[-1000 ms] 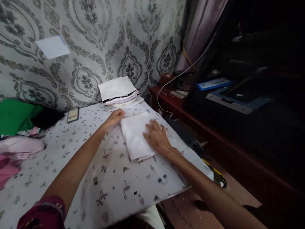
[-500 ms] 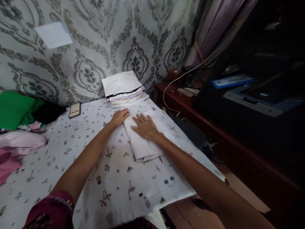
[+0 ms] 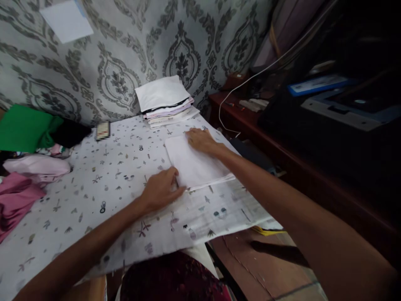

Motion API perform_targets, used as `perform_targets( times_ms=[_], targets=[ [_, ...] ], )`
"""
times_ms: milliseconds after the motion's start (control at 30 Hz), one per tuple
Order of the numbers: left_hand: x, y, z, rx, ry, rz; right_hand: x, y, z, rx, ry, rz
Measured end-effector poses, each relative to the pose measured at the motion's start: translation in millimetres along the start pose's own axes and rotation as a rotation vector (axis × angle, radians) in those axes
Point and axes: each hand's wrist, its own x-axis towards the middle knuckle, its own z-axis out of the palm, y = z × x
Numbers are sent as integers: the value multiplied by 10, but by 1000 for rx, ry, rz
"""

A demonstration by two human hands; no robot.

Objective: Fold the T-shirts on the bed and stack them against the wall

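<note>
A folded white cloth (image 3: pixel 200 167) lies flat on the patterned bedsheet (image 3: pixel 125 188). At its near left corner is my left hand (image 3: pixel 161 190), fingers curled along the left edge and thumb by the front edge, with the corner between them. My right hand (image 3: pixel 202 141) rests on the far part of the cloth, its fingers slightly bent and pointing left, pressing from above. Behind the cloth, against the wall, stands a stack of folded cloths (image 3: pixel 166 100), with a white one on top.
Loose clothes lie at the left: a green garment (image 3: pixel 28 127), a black one (image 3: pixel 70 133) and a pink one (image 3: pixel 20 200). A small rectangular card-like item (image 3: pixel 102 130) is near the wall. To the right, a white cable (image 3: pixel 221 115) hangs over a dark red wooden ledge (image 3: pixel 238 117).
My left hand has moved from the far left corner of the cloth to its near left corner. My right hand has slid toward the far edge, its fingers more bent. The view has shifted.
</note>
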Motion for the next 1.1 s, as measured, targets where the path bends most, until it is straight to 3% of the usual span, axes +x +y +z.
perform_targets(
  times_ms=[100, 267, 367, 500, 567, 667, 800, 900, 1000, 1100],
  targets=[
    [-173, 230, 94, 89, -42, -82, 97, 244, -114, -22, -14, 107],
    [-106, 337, 136, 140, -92, -172, 223, 435, -239, -14, -47, 189],
    [-116, 291, 53, 119, -15, -162, 236, 440, -319, -10, -58, 202],
    [-293, 63, -246, 74, 163, -169, 27, 368, -392, -15, -89, 201],
    [-442, -123, -390, 28, 197, -180, -197, 300, -378, -8, -146, 178],
    [-691, -412, -452, -40, 133, -179, -592, 144, -314, -14, -198, 193],
    [-914, -622, -311, -17, 102, -207, -897, -223, -268, -130, 26, 221],
    [-921, -615, -238, -10, 109, -211, -813, -589, -235, -138, 149, 19],
    [-830, -549, -241, 58, 78, -270, -574, -885, -113, -25, 78, -123],
    [-758, -505, -245, 183, 37, -312, -365, -1000, 89, 29, -10, -93]
  ],
)
